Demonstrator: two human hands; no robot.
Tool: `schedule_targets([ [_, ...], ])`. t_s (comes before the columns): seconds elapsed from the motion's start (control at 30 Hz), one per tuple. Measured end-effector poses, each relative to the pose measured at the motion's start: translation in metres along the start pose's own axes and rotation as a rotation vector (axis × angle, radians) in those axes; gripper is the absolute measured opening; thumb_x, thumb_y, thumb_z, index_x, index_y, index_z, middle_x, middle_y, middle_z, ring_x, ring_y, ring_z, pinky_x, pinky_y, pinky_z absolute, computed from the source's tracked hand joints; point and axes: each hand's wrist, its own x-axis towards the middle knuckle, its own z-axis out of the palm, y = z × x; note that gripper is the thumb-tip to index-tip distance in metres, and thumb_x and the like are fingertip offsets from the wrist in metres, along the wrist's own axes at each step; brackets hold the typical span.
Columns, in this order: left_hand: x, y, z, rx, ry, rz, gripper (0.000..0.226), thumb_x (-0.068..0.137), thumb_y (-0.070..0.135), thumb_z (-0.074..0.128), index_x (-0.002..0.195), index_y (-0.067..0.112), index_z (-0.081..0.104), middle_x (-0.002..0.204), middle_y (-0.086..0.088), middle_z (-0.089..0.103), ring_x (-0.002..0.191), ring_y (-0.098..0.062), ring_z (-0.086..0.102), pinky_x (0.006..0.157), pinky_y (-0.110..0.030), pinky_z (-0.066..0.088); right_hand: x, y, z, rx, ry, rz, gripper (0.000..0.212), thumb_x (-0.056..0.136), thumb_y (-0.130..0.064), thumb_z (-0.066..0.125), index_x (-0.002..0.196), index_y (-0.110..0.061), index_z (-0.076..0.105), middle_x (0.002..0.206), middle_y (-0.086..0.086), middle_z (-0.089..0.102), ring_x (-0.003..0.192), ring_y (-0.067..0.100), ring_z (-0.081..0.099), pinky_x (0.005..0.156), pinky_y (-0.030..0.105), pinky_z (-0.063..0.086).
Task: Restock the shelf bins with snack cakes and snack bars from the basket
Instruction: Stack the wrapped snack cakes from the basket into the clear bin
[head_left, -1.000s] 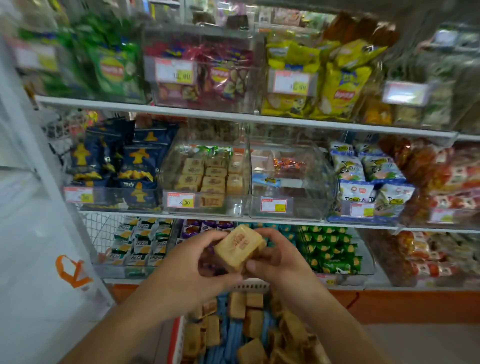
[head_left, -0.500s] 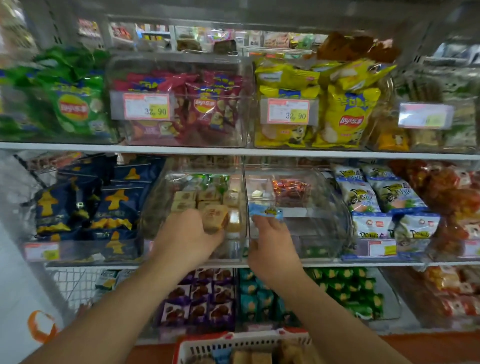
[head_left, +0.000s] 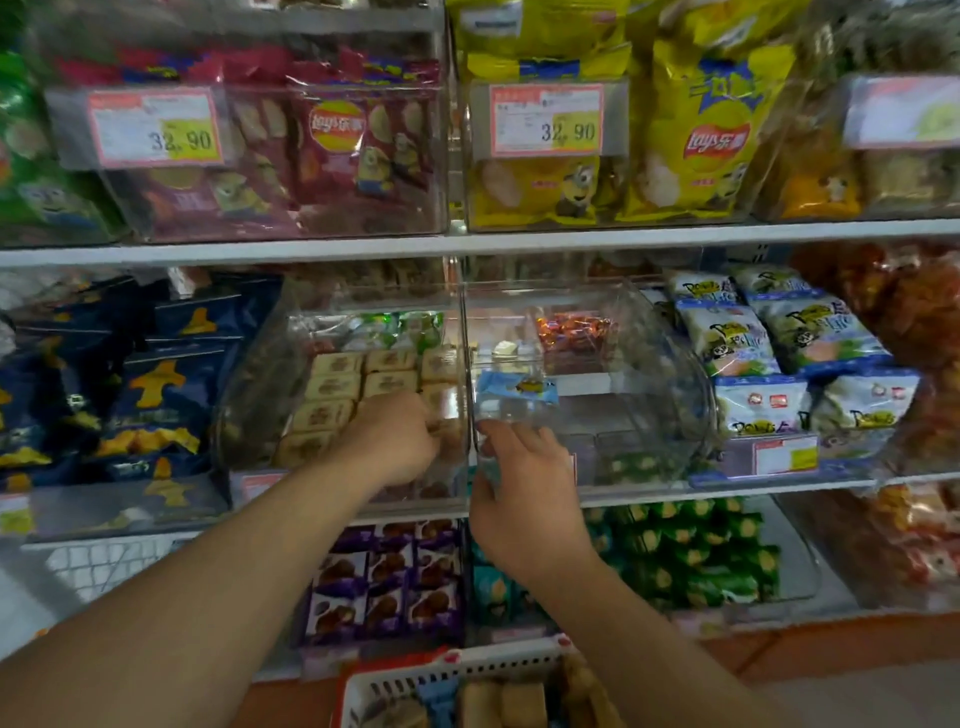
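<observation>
Middle shelf (head_left: 727, 491), left hand (head_left: 395, 441) grip curled among snack cakes (head_left: 332, 387), right hand (head_left: 524, 493) pinching bin's front edge (head_left: 511, 423)

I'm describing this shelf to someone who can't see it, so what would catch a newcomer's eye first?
Two bare forearms reach up from below: the left hand is inside the clear bin of tan snack cakes on the middle shelf, and the right hand is at the neighbouring clear bin. Above, bright yellow chip bags sit behind a 32.90 price tag.
</observation>
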Motion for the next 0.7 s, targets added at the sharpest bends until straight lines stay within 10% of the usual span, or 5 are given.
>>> schedule_targets([
  [0.23, 0.009, 0.003, -0.005, 0.089, -0.156, -0.006, 0.031, 0.091, 0.007, 0.052, 0.109, 0.015, 0.076, 0.104, -0.006, 0.073, 0.090, -0.022, 0.067, 0.081, -0.035, 0.059, -0.001, 0.000, 0.002, 0.041, 0.007, 0.021, 0.062, 0.082, -0.016, 0.067, 0.142, -0.021, 0.055, 0.121, -0.007, 0.062, 0.116, 0.017, 0.047, 0.099, 0.029, 0.039],
  [0.5, -0.014, 0.000, -0.005, -0.025, -0.157, 0.021, 0.024, 0.099, 0.017, 0.049, 0.091, 0.009, 0.070, 0.080, -0.005, 0.063, 0.072, -0.020, 0.060, 0.058, -0.030, 0.042, -0.002, -0.003, -0.002, 0.051, -0.005, 0.022, 0.066, 0.073, -0.003, 0.062, 0.138, -0.016, 0.058, 0.116, -0.003, 0.062, 0.108, 0.018, 0.045, 0.095, 0.034, 0.043],
  [0.7, -0.070, -0.017, -0.010, -0.242, 0.283, 0.193, 0.025, 0.099, 0.022, 0.058, 0.122, 0.031, 0.063, 0.120, 0.010, 0.061, 0.106, -0.009, 0.060, 0.090, -0.027, 0.051, -0.014, -0.013, -0.016, 0.150, -0.030, 0.070, 0.071, 0.084, 0.000, 0.062, 0.151, -0.019, 0.045, 0.143, -0.004, 0.049, 0.135, 0.014, 0.032, 0.112, 0.025, 0.033],
])
